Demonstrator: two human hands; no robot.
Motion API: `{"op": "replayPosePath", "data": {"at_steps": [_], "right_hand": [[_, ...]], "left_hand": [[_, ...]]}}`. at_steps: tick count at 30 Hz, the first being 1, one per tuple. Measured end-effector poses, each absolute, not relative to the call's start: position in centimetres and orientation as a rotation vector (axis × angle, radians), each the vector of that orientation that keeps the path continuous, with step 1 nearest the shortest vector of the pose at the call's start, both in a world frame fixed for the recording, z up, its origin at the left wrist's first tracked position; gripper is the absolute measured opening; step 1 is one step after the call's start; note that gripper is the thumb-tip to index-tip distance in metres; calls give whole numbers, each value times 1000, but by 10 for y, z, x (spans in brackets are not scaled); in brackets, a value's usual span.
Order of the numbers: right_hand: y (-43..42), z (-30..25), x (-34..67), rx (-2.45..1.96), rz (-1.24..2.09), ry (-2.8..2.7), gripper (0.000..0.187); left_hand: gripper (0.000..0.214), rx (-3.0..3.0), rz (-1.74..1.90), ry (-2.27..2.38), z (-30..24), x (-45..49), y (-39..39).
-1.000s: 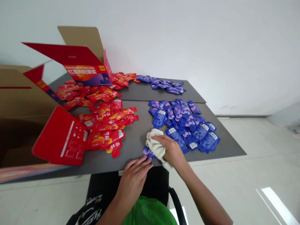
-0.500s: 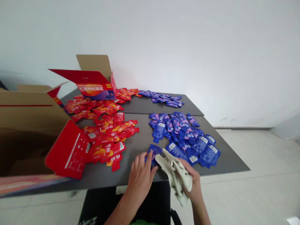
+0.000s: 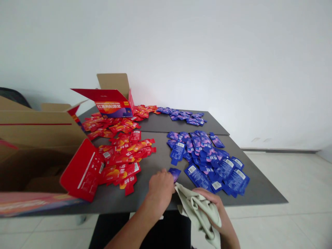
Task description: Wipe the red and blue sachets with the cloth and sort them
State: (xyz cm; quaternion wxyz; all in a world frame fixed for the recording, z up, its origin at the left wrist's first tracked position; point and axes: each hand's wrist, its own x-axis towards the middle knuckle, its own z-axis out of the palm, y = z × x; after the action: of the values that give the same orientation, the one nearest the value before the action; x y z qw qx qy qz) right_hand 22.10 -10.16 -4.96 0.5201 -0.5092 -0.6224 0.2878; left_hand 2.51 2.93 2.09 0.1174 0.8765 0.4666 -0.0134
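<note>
My left hand point(image 3: 160, 189) rests curled at the table's front, its fingers closed around the lower end of a blue sachet point(image 3: 174, 174). My right hand point(image 3: 207, 204) grips a crumpled beige cloth point(image 3: 197, 214) just past the front edge of the grey table point(image 3: 153, 155). To the right of both hands lies a large spread of blue sachets point(image 3: 204, 155). A second spread of red sachets point(image 3: 121, 155) covers the table's left half. My left fingertips are hidden behind the knuckles.
A large open cardboard box point(image 3: 38, 138) with a red flap point(image 3: 83, 169) stands at the table's left. Behind it sits a red carton point(image 3: 111, 103). More blue sachets point(image 3: 181, 116) lie at the back. A white wall rises behind, with pale floor tiles to the right.
The whole scene has shifted lower in view as my head tilted up. The cloth has moved toward me past the table edge, away from the blue sachet, which stays at my left hand.
</note>
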Motion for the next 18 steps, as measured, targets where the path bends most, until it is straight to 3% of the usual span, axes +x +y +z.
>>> {"op": "replayPosePath", "data": {"at_steps": [18], "right_hand": [[-100,-31,217,-1041,825,-1498,33]], "left_hand": [[37,2240,337,1134,3,-4,60]]}}
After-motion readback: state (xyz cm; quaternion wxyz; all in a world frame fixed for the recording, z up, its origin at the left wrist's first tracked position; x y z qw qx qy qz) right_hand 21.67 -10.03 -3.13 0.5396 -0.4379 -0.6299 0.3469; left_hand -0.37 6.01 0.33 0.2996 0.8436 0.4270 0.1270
